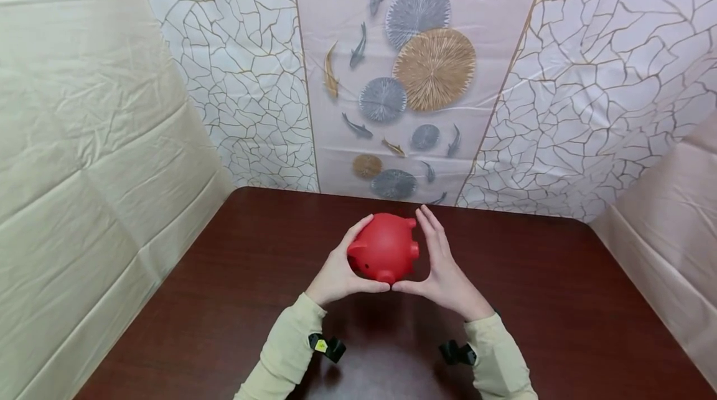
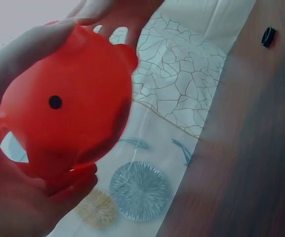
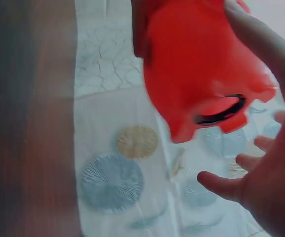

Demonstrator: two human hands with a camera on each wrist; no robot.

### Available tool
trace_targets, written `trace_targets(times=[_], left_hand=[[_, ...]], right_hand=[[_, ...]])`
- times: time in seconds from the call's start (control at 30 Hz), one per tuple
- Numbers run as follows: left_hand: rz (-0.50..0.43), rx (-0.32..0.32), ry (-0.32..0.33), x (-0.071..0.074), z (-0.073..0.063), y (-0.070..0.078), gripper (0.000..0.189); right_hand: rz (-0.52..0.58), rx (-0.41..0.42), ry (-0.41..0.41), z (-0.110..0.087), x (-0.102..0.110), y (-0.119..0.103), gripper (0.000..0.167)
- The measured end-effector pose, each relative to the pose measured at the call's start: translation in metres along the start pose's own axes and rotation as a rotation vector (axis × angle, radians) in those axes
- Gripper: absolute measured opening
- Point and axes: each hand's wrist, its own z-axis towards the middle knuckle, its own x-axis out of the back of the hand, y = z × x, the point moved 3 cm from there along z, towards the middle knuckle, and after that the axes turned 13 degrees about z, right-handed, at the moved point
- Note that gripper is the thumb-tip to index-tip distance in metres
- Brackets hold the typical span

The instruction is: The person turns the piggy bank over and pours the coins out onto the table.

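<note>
My left hand [image 1: 336, 272] grips a red piggy bank [image 1: 385, 244] above the table, its thumb curving under the snout and its fingers around the far side. The pig lies on its side in the air, with stubby feet [image 1: 414, 251] towards the right. In the left wrist view, a black dot eye [image 2: 55, 102] marks its head. A dark-rimmed oval hole [image 3: 222, 117] shows in its underside in the right wrist view. My right hand [image 1: 448, 282] has its thumb tip at the snout, while its straight fingers [image 1: 434, 238] stand apart from the feet.
Below is a dark reddish-brown table [image 1: 252, 288]. A small black ring-like piece [image 2: 268, 37] lies on it in the left wrist view. A patterned cloth wall [image 1: 381, 139] rises behind the table, and a cream cloth [image 1: 101, 170] hangs at the left. Black cameras [image 1: 334, 349] sit at both wrists.
</note>
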Motion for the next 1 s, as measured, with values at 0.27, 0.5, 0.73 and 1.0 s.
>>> trace_targets(times=[0.27, 0.5, 0.73, 1.0], left_hand=[[0.246, -0.104, -0.042, -0.001, -0.003, 0.005, 0.096], [0.310, -0.089, -0.081, -0.005, -0.005, 0.005, 0.075], [0.330, -0.104, -0.029, -0.002, -0.006, 0.002, 0.075], [0.268, -0.136, 0.020, 0.000, -0.003, 0.006, 0.074]], right_hand=[[-0.207, 0.012, -0.157, -0.001, -0.008, -0.011, 0.117], [-0.120, -0.081, -0.198, -0.004, -0.024, -0.007, 0.106], [-0.055, -0.049, -0.173, -0.001, -0.024, -0.003, 0.097], [-0.027, -0.022, -0.129, 0.000, -0.019, 0.001, 0.093]])
